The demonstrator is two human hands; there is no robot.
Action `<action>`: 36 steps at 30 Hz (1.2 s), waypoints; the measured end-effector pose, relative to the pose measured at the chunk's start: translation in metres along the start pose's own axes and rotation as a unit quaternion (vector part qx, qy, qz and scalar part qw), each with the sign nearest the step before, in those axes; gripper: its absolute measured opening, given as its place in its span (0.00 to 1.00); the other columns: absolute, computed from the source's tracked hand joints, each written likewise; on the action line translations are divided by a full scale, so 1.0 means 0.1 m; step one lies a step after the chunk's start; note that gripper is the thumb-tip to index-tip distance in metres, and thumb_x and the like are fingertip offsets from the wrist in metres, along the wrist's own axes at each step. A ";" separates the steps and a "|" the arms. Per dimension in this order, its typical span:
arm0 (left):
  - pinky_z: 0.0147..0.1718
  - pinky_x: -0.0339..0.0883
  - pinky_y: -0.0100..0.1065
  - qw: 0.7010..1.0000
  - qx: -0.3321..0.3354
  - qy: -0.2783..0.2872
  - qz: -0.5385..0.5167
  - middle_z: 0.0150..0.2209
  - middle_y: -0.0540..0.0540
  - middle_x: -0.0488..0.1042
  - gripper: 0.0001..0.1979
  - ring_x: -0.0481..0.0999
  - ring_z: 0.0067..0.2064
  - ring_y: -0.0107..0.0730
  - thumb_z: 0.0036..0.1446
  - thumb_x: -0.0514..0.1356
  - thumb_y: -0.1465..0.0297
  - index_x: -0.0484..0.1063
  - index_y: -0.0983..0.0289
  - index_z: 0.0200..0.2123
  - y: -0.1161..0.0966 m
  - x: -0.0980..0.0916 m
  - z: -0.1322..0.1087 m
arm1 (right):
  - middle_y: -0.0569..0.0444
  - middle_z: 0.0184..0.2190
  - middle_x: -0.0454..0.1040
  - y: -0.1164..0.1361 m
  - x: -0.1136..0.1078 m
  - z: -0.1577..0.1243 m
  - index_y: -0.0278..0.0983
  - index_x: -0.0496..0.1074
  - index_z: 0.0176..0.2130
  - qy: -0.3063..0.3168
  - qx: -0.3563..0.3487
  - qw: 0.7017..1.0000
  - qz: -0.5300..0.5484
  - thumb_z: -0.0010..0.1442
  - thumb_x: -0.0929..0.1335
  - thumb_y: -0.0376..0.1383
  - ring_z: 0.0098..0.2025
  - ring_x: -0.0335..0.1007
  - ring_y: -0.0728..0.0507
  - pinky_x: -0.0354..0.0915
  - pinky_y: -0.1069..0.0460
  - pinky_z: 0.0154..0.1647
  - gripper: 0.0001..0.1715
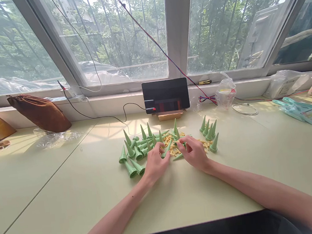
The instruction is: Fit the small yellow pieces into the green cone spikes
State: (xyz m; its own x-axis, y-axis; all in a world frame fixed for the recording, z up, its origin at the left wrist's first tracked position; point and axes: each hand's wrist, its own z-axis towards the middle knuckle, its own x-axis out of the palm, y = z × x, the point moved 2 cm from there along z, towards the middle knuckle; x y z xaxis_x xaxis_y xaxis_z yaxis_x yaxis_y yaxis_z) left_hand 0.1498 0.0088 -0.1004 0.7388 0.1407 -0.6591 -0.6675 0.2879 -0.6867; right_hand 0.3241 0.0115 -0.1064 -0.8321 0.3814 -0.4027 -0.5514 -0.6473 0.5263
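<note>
My left hand is closed around a green cone-shaped plastic spike, which leans with its tip up and to the right. My right hand pinches at its fingertips what looks like a small yellow plastic piece, mostly hidden by the fingers. Between and behind the hands lies a pile of small yellow pieces. Many more green spikes lie or stand to the left, some showing hollow round bases. Beyond my right hand, several spikes stand upright in a group.
At the back a dark tablet leans on a wooden stand. A brown pouch and clear plastic wrap are at left. To the right are a bagged cup, a coiled cable and turquoise scissors by a packet.
</note>
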 end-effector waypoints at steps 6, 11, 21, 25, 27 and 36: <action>0.25 0.61 0.31 1.000 -0.011 0.002 -0.025 0.30 0.51 0.72 0.12 0.68 0.24 0.28 0.58 0.57 0.61 0.69 0.62 0.40 -0.03 0.00 -0.01 | 0.58 0.23 0.67 0.01 0.00 0.01 0.38 0.69 0.31 0.001 -0.005 1.000 0.005 0.66 0.63 0.39 0.19 0.53 0.52 0.56 0.54 0.23 0.13; 0.23 0.60 0.30 0.997 -0.044 0.012 -0.066 0.29 0.50 0.72 0.13 0.68 0.21 0.27 0.59 0.56 0.58 0.67 0.61 0.39 -0.06 -0.02 -0.01 | 0.59 0.22 0.65 0.01 -0.01 0.00 0.37 0.70 0.30 -0.004 -0.007 1.000 0.010 0.66 0.63 0.38 0.19 0.53 0.52 0.55 0.55 0.23 0.13; 0.15 0.60 0.28 0.982 -0.075 0.028 -0.171 0.30 0.49 0.69 0.15 0.67 0.16 0.23 0.61 0.54 0.55 0.64 0.61 0.39 -0.12 -0.03 -0.02 | 0.60 0.23 0.66 0.01 -0.01 0.01 0.37 0.67 0.32 -0.023 -0.018 0.999 0.012 0.65 0.64 0.37 0.17 0.53 0.53 0.56 0.56 0.21 0.10; 0.16 0.62 0.28 0.975 -0.062 0.017 -0.212 0.32 0.49 0.68 0.15 0.68 0.16 0.23 0.61 0.54 0.55 0.64 0.61 0.40 -0.11 -0.03 -0.02 | 0.59 0.25 0.67 0.01 -0.01 0.00 0.38 0.67 0.33 -0.019 -0.016 0.999 0.020 0.65 0.64 0.37 0.17 0.54 0.54 0.56 0.56 0.21 0.08; 0.16 0.62 0.28 0.972 -0.057 0.016 -0.227 0.33 0.50 0.68 0.16 0.69 0.18 0.23 0.61 0.54 0.55 0.65 0.61 0.41 -0.11 -0.02 -0.02 | 0.60 0.25 0.67 0.01 -0.01 0.00 0.38 0.67 0.34 -0.016 -0.012 0.999 0.025 0.64 0.64 0.36 0.17 0.54 0.54 0.57 0.56 0.21 0.06; 0.23 0.68 0.31 0.956 -0.063 0.026 -0.286 0.20 0.47 0.69 0.19 0.71 0.20 0.29 0.60 0.56 0.55 0.68 0.65 0.45 -0.10 0.00 0.00 | 0.61 0.23 0.66 0.00 0.00 -0.02 0.38 0.67 0.36 -0.001 -0.009 0.999 0.034 0.64 0.64 0.36 0.17 0.54 0.53 0.57 0.55 0.21 0.04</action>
State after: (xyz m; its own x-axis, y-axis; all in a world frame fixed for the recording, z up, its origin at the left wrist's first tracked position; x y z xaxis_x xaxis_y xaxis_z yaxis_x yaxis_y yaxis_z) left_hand 0.1564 0.0060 -0.0932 0.9825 -0.0547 -0.1781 -0.1651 0.1874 -0.9683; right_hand 0.3243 0.0105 -0.1081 -0.8675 0.3383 -0.3647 -0.4929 -0.6835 0.5385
